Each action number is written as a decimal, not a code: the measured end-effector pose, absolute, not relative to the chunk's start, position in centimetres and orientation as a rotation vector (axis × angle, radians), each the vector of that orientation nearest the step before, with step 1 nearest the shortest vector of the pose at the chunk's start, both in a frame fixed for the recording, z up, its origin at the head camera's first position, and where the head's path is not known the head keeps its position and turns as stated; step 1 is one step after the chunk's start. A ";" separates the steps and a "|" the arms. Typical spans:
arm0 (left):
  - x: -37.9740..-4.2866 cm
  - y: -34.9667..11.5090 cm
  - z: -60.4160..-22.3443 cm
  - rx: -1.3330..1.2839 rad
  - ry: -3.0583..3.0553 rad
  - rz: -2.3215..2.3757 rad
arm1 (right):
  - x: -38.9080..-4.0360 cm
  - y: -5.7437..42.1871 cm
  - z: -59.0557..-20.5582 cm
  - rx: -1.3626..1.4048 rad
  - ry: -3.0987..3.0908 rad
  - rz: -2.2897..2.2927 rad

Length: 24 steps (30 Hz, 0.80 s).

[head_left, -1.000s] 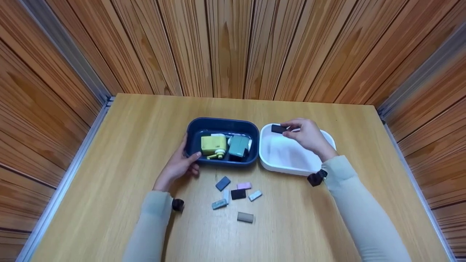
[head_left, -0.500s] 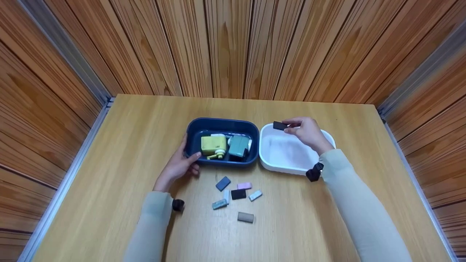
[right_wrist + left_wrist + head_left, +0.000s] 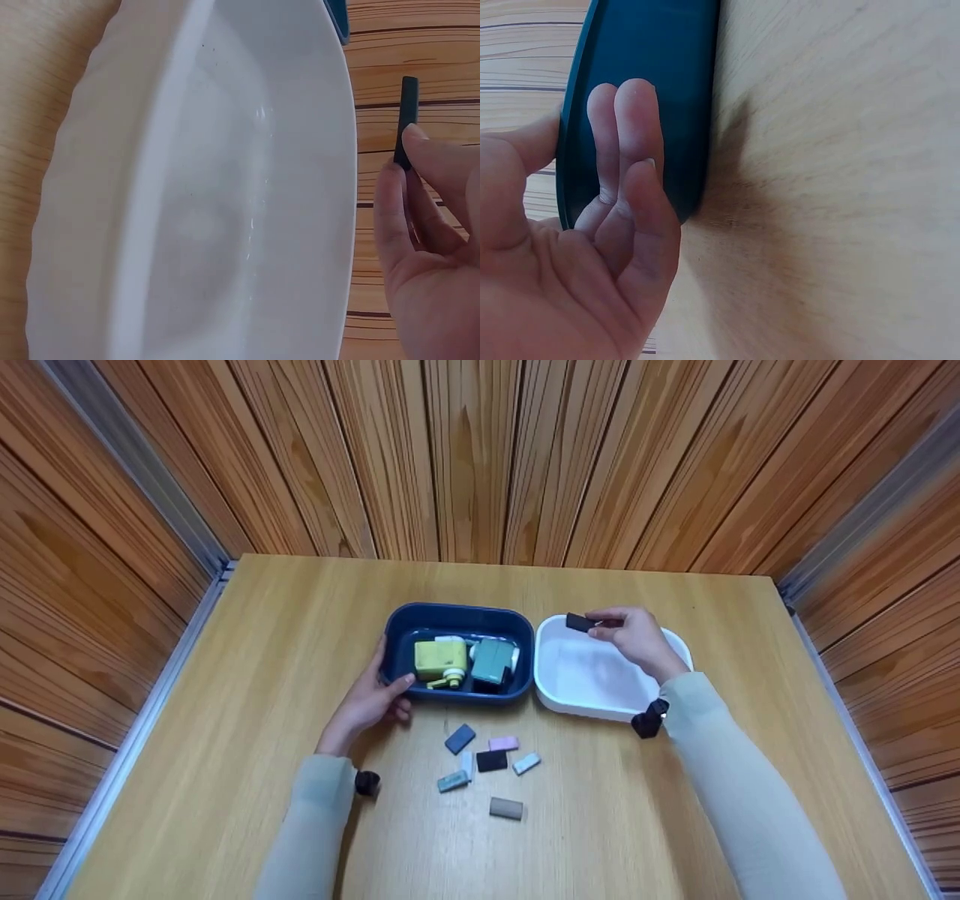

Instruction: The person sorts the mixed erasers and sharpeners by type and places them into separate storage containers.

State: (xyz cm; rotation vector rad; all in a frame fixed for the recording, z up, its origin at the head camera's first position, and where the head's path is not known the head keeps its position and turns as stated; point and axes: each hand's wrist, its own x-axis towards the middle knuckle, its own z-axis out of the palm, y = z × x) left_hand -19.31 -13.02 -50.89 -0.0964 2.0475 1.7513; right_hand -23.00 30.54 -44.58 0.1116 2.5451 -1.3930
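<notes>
My right hand [image 3: 634, 637] pinches a flat black rectangular block [image 3: 580, 622] between thumb and fingertips. It is above the far part of the white bin [image 3: 551, 682]; in the right wrist view the block [image 3: 407, 120] stands on edge, higher than the rim. My left hand [image 3: 367, 697] grips the near left corner of a dark blue bin [image 3: 457, 612], thumb at the rim and fingers against the outer wall [image 3: 682, 90]. Inside that bin lie a yellow thing with a small spout [image 3: 439, 658] and a teal, boxy thing [image 3: 492, 661].
Several small blocks lie on the table in front of the bins: a blue one [image 3: 460, 739], a pink one [image 3: 503, 743], a black one [image 3: 492, 761], pale ones [image 3: 526, 763], a teal one [image 3: 453, 781] and a grey-brown one [image 3: 506, 808]. The two bins stand side by side.
My right hand has shifted slightly right with the black block, rising a little and then dipping back. The left hand and the blocks on the table stay where they were.
</notes>
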 end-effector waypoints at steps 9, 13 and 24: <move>-19.3 -13.1 -50.9 -0.085 2.053 1.752 | -22.8 30.8 -44.9 0.071 2.517 -1.417; -19.2 -13.1 -50.9 -0.067 2.068 1.750 | -22.7 31.0 -45.0 0.040 2.510 -1.401; -19.3 -13.1 -50.1 -0.093 2.034 1.713 | -22.3 31.2 -44.9 0.048 2.482 -1.434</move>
